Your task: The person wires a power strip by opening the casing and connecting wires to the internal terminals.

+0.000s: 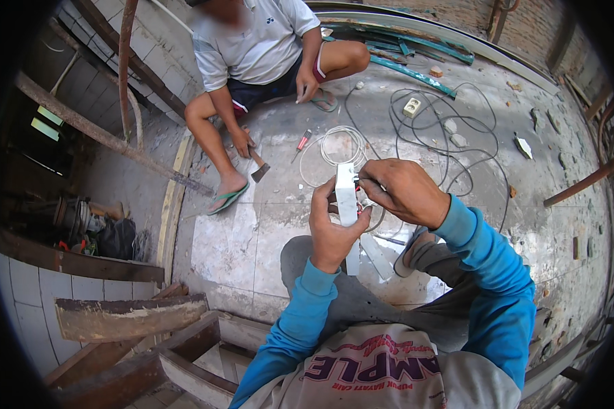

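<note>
left hand (pixel 333 235): holds white box (pixel 346 196) | right hand (pixel 408 191): apparently touching it

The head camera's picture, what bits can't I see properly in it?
All in the head view:
Long, white, rectangular box: its underside, turned away from the camera.
Whatever the right hand may pinch: hidden by the hand itself.
Thin, rusty-brown pole: its upper end, cut off by the top edge.
Small red-handled tool: its tip's shape, too small to tell.
</note>
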The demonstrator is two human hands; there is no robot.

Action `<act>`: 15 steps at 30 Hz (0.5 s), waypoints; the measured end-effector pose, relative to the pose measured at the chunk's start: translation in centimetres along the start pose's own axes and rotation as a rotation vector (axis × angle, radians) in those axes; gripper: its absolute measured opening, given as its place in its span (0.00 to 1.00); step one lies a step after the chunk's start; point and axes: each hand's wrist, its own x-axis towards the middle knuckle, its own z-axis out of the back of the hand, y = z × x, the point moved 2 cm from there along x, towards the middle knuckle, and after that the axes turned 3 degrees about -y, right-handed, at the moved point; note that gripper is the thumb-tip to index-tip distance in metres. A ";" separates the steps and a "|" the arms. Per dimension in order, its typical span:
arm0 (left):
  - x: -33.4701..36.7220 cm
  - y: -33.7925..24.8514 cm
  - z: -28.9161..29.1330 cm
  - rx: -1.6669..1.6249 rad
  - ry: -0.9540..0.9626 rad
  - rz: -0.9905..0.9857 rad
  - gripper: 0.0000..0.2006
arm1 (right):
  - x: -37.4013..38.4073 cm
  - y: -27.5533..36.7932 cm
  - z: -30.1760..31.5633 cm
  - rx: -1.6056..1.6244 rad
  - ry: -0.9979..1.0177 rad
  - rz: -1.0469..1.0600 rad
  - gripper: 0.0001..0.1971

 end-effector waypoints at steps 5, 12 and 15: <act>0.3 0.3 0.1 -0.286 0.036 0.131 0.33 | 0.1 0.2 0.4 0.195 -0.002 -0.136 0.12; 0.3 0.1 0.4 -0.522 0.118 0.320 0.29 | 0.6 -0.6 0.7 0.236 -0.058 -0.095 0.11; 0.3 -0.1 0.9 -0.648 0.202 0.482 0.28 | 0.6 -1.2 0.8 0.175 -0.081 -0.008 0.09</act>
